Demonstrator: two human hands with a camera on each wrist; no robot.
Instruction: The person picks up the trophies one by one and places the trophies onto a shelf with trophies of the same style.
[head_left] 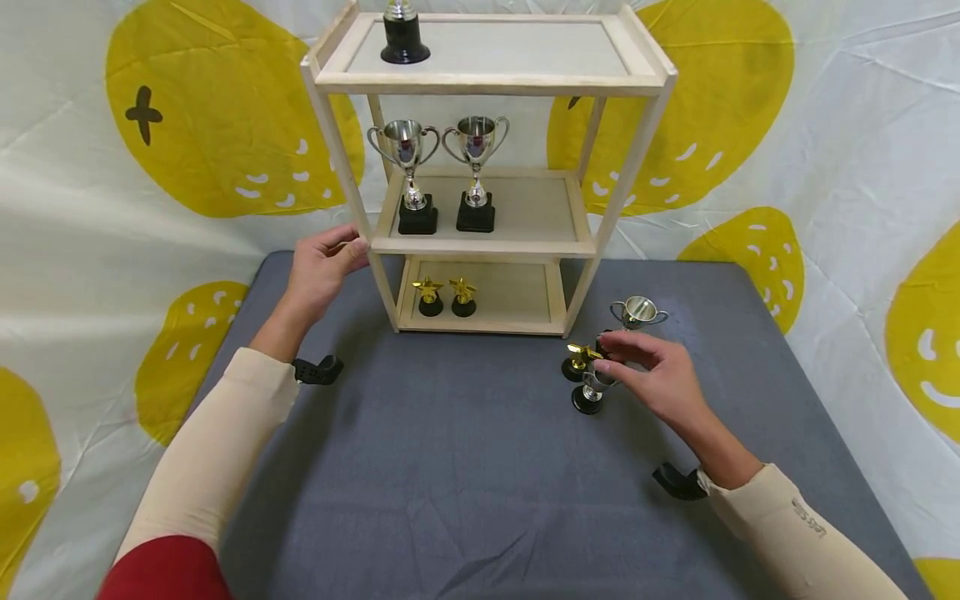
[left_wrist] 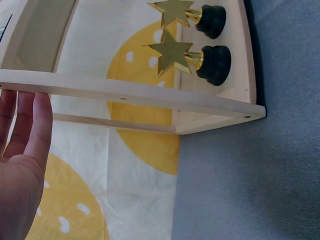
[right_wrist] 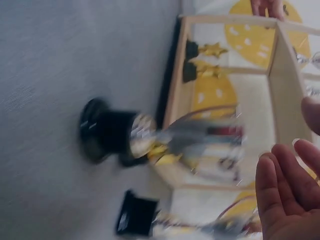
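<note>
My left hand (head_left: 321, 271) is at the left post of a pale wooden shelf (head_left: 483, 247); its fairly straight fingers (left_wrist: 42, 122) touch the post. Over the table to the right, my right hand (head_left: 660, 375) has thumb and fingers apart, with nothing between them. Close by its fingertips stand a gold star trophy (head_left: 579, 360) and a small silver cup trophy (head_left: 588, 398) on black bases. Another silver cup trophy (head_left: 637, 310) stands just behind the hand, which partly hides it. Blurred in the right wrist view, the nearest silver cup (right_wrist: 195, 145) stands beside the fingers.
Two silver cup trophies (head_left: 417, 212) stand on the middle shelf, toward the left. Below them are two gold star trophies (head_left: 429, 300). A black-based trophy (head_left: 405, 42) is on the top board, cut off by the frame. Grey cloth (head_left: 450, 467) covers the table.
</note>
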